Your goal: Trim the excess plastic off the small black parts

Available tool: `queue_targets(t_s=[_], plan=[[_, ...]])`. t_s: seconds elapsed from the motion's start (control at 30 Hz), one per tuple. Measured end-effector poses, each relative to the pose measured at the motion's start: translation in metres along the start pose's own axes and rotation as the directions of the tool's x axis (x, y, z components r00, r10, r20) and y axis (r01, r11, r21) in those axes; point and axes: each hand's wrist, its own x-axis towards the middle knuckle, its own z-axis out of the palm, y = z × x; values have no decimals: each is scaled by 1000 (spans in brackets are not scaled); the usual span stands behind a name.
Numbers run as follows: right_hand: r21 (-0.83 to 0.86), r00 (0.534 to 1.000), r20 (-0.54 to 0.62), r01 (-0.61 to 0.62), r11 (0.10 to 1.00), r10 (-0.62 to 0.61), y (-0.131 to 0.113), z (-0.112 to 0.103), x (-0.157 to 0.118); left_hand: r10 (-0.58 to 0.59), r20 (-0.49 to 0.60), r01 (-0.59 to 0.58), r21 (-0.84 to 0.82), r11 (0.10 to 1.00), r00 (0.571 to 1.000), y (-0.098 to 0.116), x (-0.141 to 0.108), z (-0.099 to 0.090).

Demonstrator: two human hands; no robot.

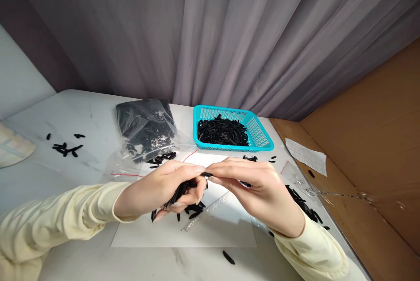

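Note:
My left hand (164, 187) is curled around a bundle of thin black pieces (181, 191), its thumb and index finger reaching toward my right hand. Between the fingertips of both hands is one black piece (206, 174). My right hand (254, 185) pinches the right end of that piece, with its palm turned down. Under the hands lies a white sheet (210, 239) with more black pieces (195, 209) and a clear plastic strip or bag (208, 211) on it. My right palm hides part of the sheet.
Behind the hands stands a blue basket (267, 141) of black pieces. Clear bags (147, 128) with black contents lie to its left. Loose black pieces (65, 150) are at the left, others (303, 204) at the right. A paper slip (306, 156) lies on brown cardboard (367, 150).

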Motion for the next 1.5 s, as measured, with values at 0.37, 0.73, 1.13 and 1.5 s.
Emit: queue_targets(t_s=[0.37,0.73,1.13,1.5], plan=[[-70,986,23,165,984,-164,11,0,-1,-51,47,53,-54,997,998,4,2,-3],[-330,978,-30,185,926,-206,5,3,-5,-87,-13,87,-43,995,996,3,1,-2],[-368,975,-89,160,916,-205,5,15,-8,75,-141,-59,117,991,987,-9,4,1],[-571,964,-1,219,792,-267,-1,24,-6,59,-155,-38,138,990,986,-10,2,4]])
